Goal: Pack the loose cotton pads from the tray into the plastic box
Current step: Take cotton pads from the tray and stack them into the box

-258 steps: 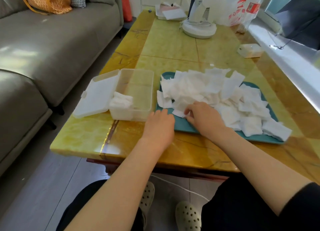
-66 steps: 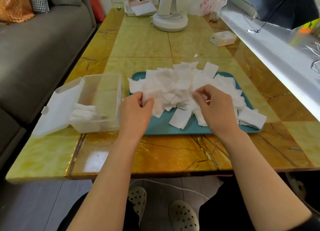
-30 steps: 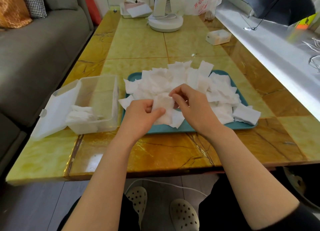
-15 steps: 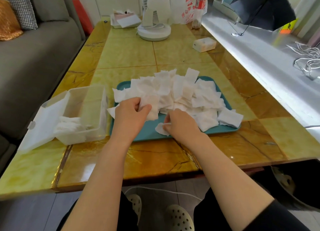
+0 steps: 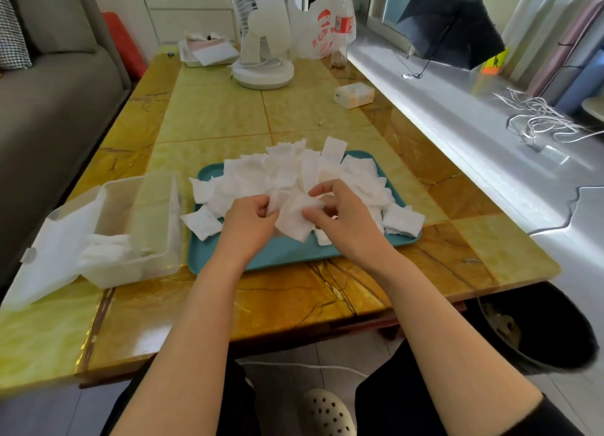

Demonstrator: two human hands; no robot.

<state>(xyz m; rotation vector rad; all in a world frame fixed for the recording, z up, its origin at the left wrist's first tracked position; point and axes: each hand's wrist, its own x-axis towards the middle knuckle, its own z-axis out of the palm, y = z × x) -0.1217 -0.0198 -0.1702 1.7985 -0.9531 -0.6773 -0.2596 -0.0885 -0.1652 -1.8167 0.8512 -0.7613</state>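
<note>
A heap of white cotton pads covers a teal tray in the middle of the table. Over the tray's near half, my left hand and my right hand both pinch a small stack of pads held between them. A clear plastic box stands left of the tray with its white lid hinged open to the left. Several pads lie in its near end.
A white fan, a plastic bag, a bottle and a small tray stand at the table's far end. A small white box sits at right. Grey sofa at left, windowsill at right, black bin below.
My right hand has risen from the tray's near edge with a pad and met my left hand's stack. The camera has tilted up.
</note>
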